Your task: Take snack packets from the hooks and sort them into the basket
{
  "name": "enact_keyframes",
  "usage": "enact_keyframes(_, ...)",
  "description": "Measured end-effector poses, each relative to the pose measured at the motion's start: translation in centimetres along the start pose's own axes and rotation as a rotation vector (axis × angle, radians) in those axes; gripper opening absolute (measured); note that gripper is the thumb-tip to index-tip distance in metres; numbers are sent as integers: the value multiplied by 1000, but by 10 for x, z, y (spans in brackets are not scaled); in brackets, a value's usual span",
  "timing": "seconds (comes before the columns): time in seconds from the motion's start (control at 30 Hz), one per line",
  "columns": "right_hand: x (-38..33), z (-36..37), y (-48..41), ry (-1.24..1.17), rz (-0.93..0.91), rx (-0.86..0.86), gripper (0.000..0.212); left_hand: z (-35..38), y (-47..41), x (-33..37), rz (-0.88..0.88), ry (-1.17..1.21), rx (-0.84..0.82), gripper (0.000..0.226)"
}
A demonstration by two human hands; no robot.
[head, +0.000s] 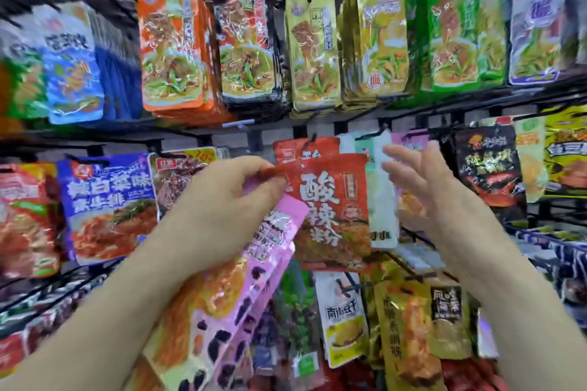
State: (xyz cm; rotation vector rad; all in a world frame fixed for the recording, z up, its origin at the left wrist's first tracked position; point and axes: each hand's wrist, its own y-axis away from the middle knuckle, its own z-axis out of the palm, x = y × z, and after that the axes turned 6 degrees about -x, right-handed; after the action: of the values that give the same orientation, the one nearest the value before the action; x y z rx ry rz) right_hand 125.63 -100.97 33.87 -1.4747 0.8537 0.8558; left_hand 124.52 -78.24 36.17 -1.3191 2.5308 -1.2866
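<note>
Two hands flank the red noodle packet (333, 209), its long axis near upright: the left hand (222, 200) pinches its top-left corner, pink packets (273, 238) bunched just below, while the right hand (422, 184), fingers spread and empty, hovers just right of it.

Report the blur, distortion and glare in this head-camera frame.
Head view: motion smear is heaviest at the left edge, where the blue packet streaks. The red packet pinched by the left hand is legible, and the open right hand is slightly soft. Wide-angle bowing tilts the shelf rail. Foil glare flecks the orange packet. Lighting is even, with no hard shadows.
</note>
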Motion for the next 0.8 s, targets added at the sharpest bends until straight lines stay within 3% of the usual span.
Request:
enact_keyframes(0.07, -6, 4, 11, 70, -89, -266, 77, 1, -10, -8, -58, 24, -66, 24)
enact_keyframes(0.13, -2, 16, 20, 79, -208, -340, 46, 6, -13, -8, -101, 39, -126, 24)
enact_keyframes(0.23, 0, 31, 13, -5, -272, -102, 11, 12, -15, -9, -126, 124, -134, 19)
enact_keyframes(0.33, 6, 35, 1, -128, -185, 36, 12, 16, -15, -11, -155, 239, -80, 11)
enact_keyframes(0.47, 13, 34, -20, -164, -92, 82, 15, 25, -16, -14, -218, 314, -41, 20)
enact_keyframes(0.8, -8, 48, -61, -98, -149, 181, 15, 27, -48, -22, -294, 528, 141, 25)
